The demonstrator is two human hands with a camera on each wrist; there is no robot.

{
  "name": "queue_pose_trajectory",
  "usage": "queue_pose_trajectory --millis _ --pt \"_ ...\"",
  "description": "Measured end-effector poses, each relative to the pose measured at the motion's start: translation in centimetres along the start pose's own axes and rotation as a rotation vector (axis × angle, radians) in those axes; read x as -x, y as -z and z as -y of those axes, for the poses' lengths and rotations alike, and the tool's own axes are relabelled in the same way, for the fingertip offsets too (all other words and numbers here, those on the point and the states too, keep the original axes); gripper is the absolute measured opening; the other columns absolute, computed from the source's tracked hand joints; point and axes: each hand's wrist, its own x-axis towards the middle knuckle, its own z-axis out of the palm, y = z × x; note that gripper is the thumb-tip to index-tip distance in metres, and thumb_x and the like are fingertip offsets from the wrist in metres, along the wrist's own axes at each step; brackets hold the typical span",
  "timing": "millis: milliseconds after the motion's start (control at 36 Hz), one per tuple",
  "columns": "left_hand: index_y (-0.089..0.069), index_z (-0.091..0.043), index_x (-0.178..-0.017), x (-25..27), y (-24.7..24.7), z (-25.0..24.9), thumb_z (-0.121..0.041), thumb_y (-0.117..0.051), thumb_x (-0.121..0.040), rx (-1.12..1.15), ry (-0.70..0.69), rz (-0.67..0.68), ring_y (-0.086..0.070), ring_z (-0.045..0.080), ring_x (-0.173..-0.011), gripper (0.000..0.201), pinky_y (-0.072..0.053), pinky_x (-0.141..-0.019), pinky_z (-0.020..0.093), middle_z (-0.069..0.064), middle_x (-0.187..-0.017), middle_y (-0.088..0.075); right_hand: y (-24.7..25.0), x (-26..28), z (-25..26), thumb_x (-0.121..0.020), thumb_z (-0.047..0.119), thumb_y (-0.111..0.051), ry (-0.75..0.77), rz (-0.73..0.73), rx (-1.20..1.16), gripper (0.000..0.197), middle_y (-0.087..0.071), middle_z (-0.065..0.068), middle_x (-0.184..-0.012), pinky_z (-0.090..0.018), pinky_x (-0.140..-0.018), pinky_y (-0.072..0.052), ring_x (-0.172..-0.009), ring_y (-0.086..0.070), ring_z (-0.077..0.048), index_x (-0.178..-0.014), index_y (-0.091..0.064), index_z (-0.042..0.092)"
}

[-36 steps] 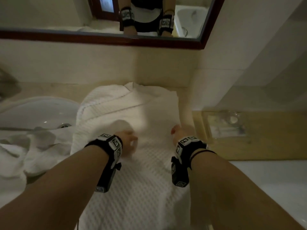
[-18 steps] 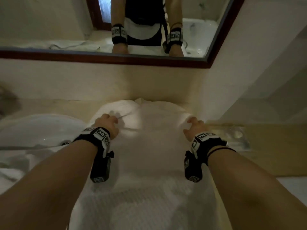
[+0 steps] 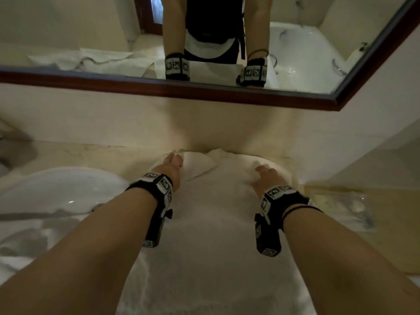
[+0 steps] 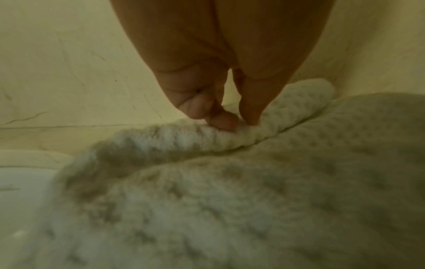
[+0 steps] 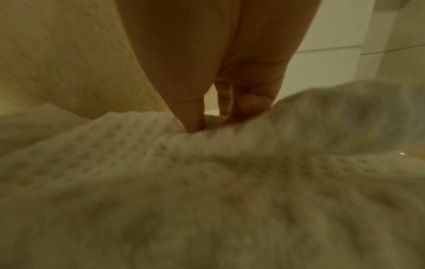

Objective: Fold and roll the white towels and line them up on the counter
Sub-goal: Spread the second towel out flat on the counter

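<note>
A white waffle-weave towel [image 3: 218, 212] lies lengthwise on the counter, from the near edge to the back wall. My left hand [image 3: 175, 160] is at its far left corner. In the left wrist view the thumb and fingers of my left hand [image 4: 232, 122] pinch the thick towel edge [image 4: 188, 138]. At the far right corner my right hand [image 3: 263, 171] does the same. In the right wrist view, my right hand [image 5: 207, 123] nips the towel's rim [image 5: 230, 138] between thumb and fingers. Both fingertips are partly sunk in the cloth.
A white sink basin [image 3: 56, 194] lies to the left, with more crumpled white towels [image 3: 20, 248] in front of it. A clear plastic tray [image 3: 341, 205] sits on the wooden ledge to the right. The back wall and the mirror frame [image 3: 204, 92] stand just beyond the towel.
Both hands have moved from the towel's middle out to its far corners by the wall, drawing a towel layer along. The near part now lies doubled and smoother.
</note>
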Motion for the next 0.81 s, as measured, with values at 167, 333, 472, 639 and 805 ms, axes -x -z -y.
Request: queue_pose_trajectory --millis 167,333,472,639,805 --pt "-0.013 -0.024 -0.146 -1.3 0.0 0.8 -0.015 -0.055 -0.089 0.021 0.011 -0.053 -0.045 0.034 -0.126 0.071 -0.04 -0.1 0.036 0.004 -0.157 -0.003 -1.1 0.6 -1.1 -0.093 0.055 -0.039 -0.052 0.136 0.055 0.069 -0.027 -0.01 -0.153 -0.045 -0.114 -0.025 -0.138 -0.03 -0.032 -0.148 -0.02 0.018" --pt "-0.033 -0.027 -0.143 -1.4 -0.1 0.7 -0.015 -0.045 -0.093 -0.115 -0.154 -0.04 -0.041 0.031 -0.132 0.053 -0.041 -0.099 0.04 0.0 -0.157 -0.004 -1.2 1.2 -2.2 -0.085 0.052 -0.057 -0.087 0.166 0.155 0.072 -0.035 -0.007 -0.148 -0.041 -0.109 -0.034 -0.132 -0.039 -0.029 -0.144 -0.033 0.019" --pt "-0.014 -0.024 -0.15 -0.2 1.0 2.7 -0.03 -0.048 -0.094 -0.267 0.056 0.04 -0.018 0.028 -0.143 0.066 -0.028 -0.114 0.043 0.004 -0.156 -0.008 -1.5 1.1 -2.6 -0.07 0.06 -0.059 -0.129 0.212 0.233 0.074 -0.047 -0.01 -0.138 -0.046 -0.101 -0.042 -0.123 -0.048 -0.032 -0.132 -0.047 0.021" --pt "-0.005 -0.021 -0.151 2.3 2.6 1.4 -0.041 -0.067 -0.081 -0.495 0.299 0.266 -0.008 0.032 -0.145 0.096 -0.021 -0.114 0.047 0.008 -0.158 0.005 0.1 -0.1 -2.4 -0.092 0.033 -0.055 -0.13 0.249 0.086 0.054 -0.043 -0.009 -0.144 -0.027 -0.1 -0.038 -0.131 -0.042 -0.026 -0.139 -0.042 0.011" --pt "-0.017 -0.023 -0.149 2.3 2.8 0.2 -0.037 -0.065 -0.081 -0.516 0.177 0.125 -0.017 0.029 -0.144 0.085 -0.024 -0.115 0.044 0.005 -0.158 -0.009 0.5 0.6 -3.5 -0.092 0.022 -0.052 -0.274 0.082 0.125 0.047 -0.036 -0.017 -0.139 -0.041 -0.103 -0.038 -0.127 -0.04 -0.034 -0.135 -0.04 0.008"
